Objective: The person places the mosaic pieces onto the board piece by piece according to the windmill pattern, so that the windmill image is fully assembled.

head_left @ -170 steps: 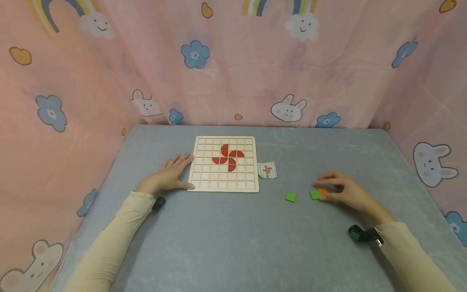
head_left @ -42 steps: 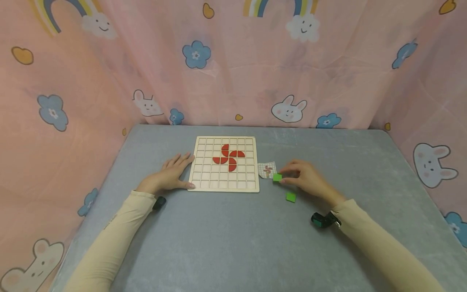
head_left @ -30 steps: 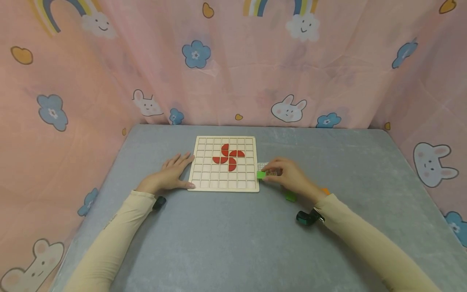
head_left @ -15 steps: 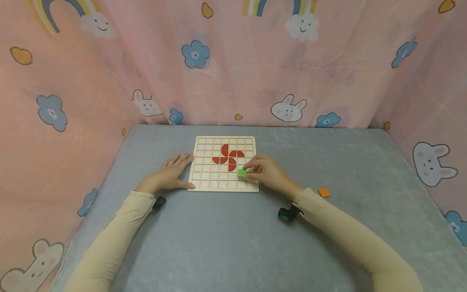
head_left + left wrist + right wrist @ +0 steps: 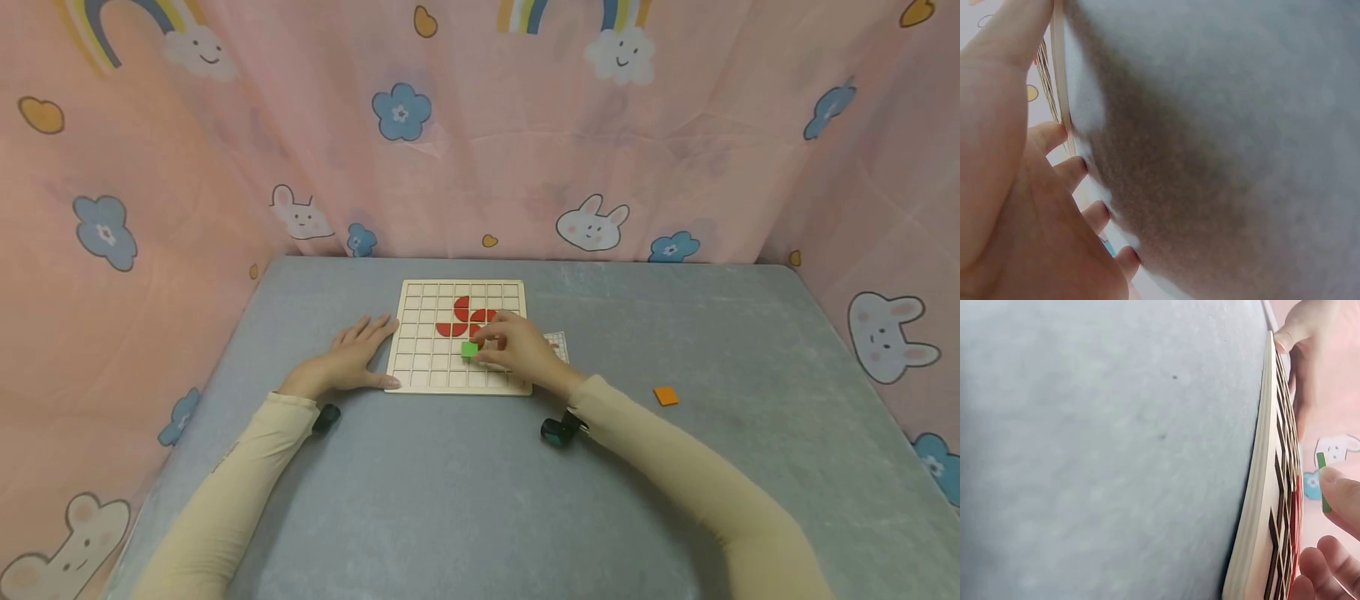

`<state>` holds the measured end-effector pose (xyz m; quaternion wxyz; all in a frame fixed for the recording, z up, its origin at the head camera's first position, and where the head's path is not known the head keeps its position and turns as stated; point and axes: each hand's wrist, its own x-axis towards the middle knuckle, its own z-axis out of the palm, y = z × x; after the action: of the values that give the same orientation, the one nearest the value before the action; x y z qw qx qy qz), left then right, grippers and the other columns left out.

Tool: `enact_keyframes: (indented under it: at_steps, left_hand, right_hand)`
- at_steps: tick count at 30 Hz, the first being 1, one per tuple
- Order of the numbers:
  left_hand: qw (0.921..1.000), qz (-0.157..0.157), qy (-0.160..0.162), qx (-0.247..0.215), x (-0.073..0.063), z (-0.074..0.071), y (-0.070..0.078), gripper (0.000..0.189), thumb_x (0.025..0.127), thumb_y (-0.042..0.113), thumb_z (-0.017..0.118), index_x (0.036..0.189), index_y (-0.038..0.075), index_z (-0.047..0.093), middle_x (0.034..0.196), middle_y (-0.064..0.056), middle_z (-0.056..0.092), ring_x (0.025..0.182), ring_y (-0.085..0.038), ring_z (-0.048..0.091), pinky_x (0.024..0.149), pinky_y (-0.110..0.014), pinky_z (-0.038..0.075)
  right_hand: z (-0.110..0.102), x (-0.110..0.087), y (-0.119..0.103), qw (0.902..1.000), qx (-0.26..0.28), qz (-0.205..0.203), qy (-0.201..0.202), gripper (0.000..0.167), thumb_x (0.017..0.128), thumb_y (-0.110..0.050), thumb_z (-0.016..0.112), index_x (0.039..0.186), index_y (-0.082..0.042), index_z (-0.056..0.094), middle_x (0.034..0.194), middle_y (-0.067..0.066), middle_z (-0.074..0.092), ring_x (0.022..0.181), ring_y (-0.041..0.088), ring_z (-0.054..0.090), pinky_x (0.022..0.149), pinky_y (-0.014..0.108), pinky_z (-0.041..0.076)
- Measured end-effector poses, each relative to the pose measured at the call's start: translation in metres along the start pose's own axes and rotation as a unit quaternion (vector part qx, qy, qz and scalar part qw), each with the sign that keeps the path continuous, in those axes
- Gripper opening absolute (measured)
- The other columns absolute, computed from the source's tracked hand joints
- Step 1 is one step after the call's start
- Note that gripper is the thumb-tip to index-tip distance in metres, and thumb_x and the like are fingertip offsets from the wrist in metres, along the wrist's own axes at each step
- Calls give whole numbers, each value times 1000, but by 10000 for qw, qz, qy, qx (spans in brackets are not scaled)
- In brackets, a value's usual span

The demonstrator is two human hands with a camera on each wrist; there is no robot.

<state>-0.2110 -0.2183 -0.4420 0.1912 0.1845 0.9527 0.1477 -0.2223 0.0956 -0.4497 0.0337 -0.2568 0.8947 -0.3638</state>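
A square wooden grid board (image 5: pixel 420 367) lies on the grey table, with red quarter-round tiles (image 5: pixel 452 329) arranged as a pinwheel on it. My left hand (image 5: pixel 341 358) rests at the board's left edge, thumb and fingertips touching it; the left wrist view shows those fingers (image 5: pixel 1072 172) spread along the rim. Between thumb and fingers, my right hand (image 5: pixel 521 350) pinches a square green tile (image 5: pixel 468 350) just below the pinwheel. From the right wrist, that green tile (image 5: pixel 1323 481) appears edge-on, apart from the board. My right hand covers part of the pinwheel.
A small printed card (image 5: pixel 558 343) with a pinwheel picture lies right of the board, partly covered by my right hand. Farther right sits an orange square tile (image 5: pixel 666 396). My right forearm hides the spot where a second green tile lay. A pink curtain (image 5: pixel 480 167) surrounds the table.
My right hand has picked up the green tile beside the orange one and carried it left, past the card and over the board. The left hand has stayed in place.
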Motion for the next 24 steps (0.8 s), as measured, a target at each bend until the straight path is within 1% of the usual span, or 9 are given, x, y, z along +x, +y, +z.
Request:
enact_keyframes:
  at_steps: [5,11,14,19,24]
  left_hand:
    - [10000,-13,44,15,0,-1,1,108,81,53,75,160,12,13,169,-14,5,154,-44,1,120,-67,7]
    - [10000,-19,37,-8,0,-1,1,108,82,52,75,160,13,13,169,-14,5,154,-44,0,120,-68,7]
    - [10000,17,31,-36,-1,-2,1,108,82,52,75,160,12,12,169,-15,4,154,-44,0,119,-68,6]
    - [9999,61,45,-73,-2,-2,2,108,82,53,74,160,12,13,168,-15,5,154,-45,0,119,-68,6]
    - [9999,87,44,-99,-2,-2,2,108,82,53,74,160,12,13,168,-16,5,154,-46,0,119,-67,6]
  right_hand:
    - [5,7,-2,10000,-31,62,-71,27,85,-27,79,110,-18,77,90,5,58,74,15,50,64,26,40]
    - [10,14,-2,10000,-1,44,-53,25,85,-26,79,108,-17,77,88,7,56,74,15,49,64,25,40]
    - [12,16,-2,10000,-29,79,-27,25,84,-27,80,108,-18,77,85,5,55,73,14,48,63,25,39]
    - [14,18,-1,9999,-88,140,1,26,84,-29,80,108,-19,77,82,2,54,71,16,43,61,26,34]
    - [16,20,-1,9998,-122,164,-1,26,84,-29,80,108,-19,77,83,1,56,72,16,43,62,26,34]
